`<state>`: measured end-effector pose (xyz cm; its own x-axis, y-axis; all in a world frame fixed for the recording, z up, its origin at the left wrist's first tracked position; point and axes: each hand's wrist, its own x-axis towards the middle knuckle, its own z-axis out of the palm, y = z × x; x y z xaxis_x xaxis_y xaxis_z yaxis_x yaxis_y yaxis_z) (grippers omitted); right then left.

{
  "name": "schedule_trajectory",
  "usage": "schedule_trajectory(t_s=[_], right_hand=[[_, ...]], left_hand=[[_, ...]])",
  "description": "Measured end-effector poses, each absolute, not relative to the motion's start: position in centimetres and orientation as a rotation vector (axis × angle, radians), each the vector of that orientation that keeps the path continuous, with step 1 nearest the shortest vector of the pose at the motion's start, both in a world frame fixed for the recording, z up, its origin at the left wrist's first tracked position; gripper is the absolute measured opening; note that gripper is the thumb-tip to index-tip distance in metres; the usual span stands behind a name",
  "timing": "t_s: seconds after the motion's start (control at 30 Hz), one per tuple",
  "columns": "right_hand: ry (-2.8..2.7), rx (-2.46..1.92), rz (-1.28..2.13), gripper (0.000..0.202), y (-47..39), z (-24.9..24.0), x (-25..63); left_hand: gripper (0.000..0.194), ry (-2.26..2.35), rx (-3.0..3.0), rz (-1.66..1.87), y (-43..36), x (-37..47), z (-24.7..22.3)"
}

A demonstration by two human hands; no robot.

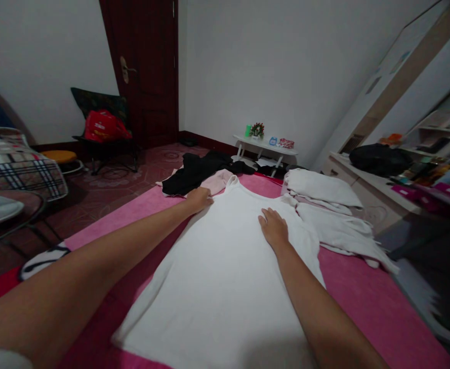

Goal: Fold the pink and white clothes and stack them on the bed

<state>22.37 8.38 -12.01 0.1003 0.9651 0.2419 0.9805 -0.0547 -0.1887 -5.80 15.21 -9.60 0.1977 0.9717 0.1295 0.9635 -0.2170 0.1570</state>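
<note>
A white tank top [225, 271] lies spread out on the pink bed cover [363, 297], its neckline and straps at the far end. My left hand [200, 200] is closed on the top's left edge, just below the strap. My right hand [274, 227] rests on the upper right part of the fabric, fingers apart and slightly bent, holding nothing. Beyond my left hand lies a heap of black clothing [196, 171] with pale pink cloth [219, 180] under it. To the right of the top are folded white clothes [321, 188] in a pile.
A low white table [265, 145] with small items stands by the far wall. On the left, a folding chair holds a red bag [105, 126], near an orange stool [59, 156]. A cabinet with a black bag [381, 159] stands on the right.
</note>
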Motion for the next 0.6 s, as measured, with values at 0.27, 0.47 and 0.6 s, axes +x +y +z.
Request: schedule_trajectory(t_s=[0.27,0.47,0.6], right_hand=[[-2.488,-1.296,0.084,0.029,1.0,-9.0,10.1],[-2.286,-1.38,0.263,0.025,3.0,-8.4,7.7],[-1.903,-1.541,0.538,0.021,8.5,-9.3,9.6]], left_hand=[[0.047,1.943,2.317,0.197,15.1,-6.2,-7.7],[0.032,1.789,2.315,0.169,12.8,-7.8,-7.0],[0.032,1.63,2.339,0.167,9.7,-9.3,-7.1]])
